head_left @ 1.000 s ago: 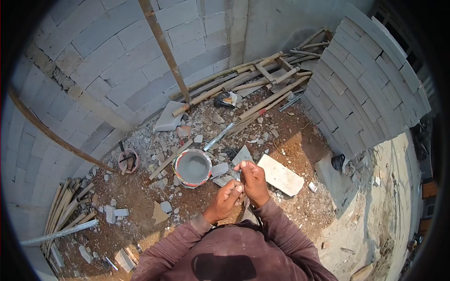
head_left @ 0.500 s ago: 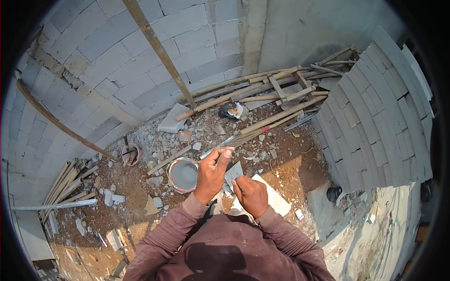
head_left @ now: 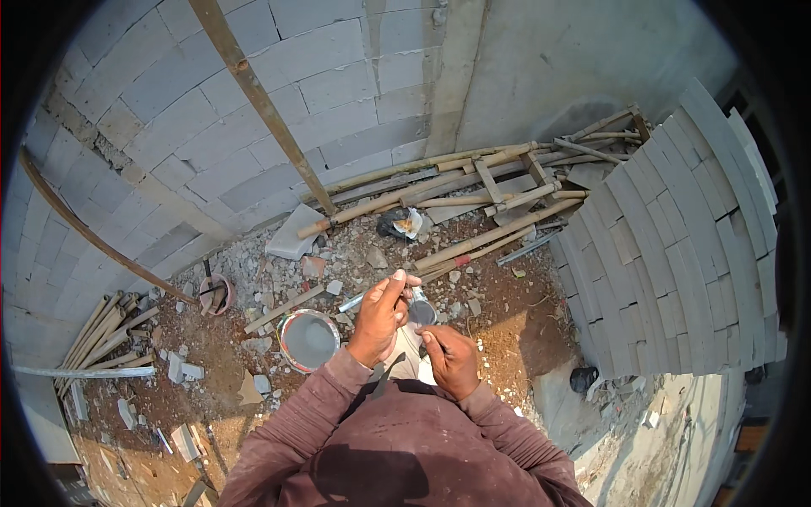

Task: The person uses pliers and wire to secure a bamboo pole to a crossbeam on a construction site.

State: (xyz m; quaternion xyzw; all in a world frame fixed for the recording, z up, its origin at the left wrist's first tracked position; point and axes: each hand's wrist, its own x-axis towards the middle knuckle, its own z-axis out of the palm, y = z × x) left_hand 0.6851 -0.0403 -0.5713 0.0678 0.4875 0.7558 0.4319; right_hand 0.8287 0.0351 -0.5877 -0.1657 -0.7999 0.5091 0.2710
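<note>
In front of my torso, my left hand (head_left: 382, 319) is raised with its thumb and fingers pinched together at the top. Whatever lies in that pinch is too thin or small to make out. My right hand (head_left: 452, 359), a little lower and to the right, is closed with its thumb pressed to the bent forefinger; I cannot tell what it holds. The two hands are apart. Below them, between the hands, part of a grey container (head_left: 421, 312) shows. Left of my left hand stands a round bucket (head_left: 283, 346) of grey, wet-looking mix.
A block wall (head_left: 338, 80) rises ahead, with a wooden pole (head_left: 262, 106) leaning on it. Bamboo poles (head_left: 498, 221) lie along its foot. Stacked grey blocks (head_left: 667, 245) stand at the right. A pink bucket (head_left: 217, 296) with tools sits among rubble at the left.
My view has shifted slightly. My right hand has turned and come nearer the left one, its thumb now against the forefinger. The left hand stays raised and pinched.
</note>
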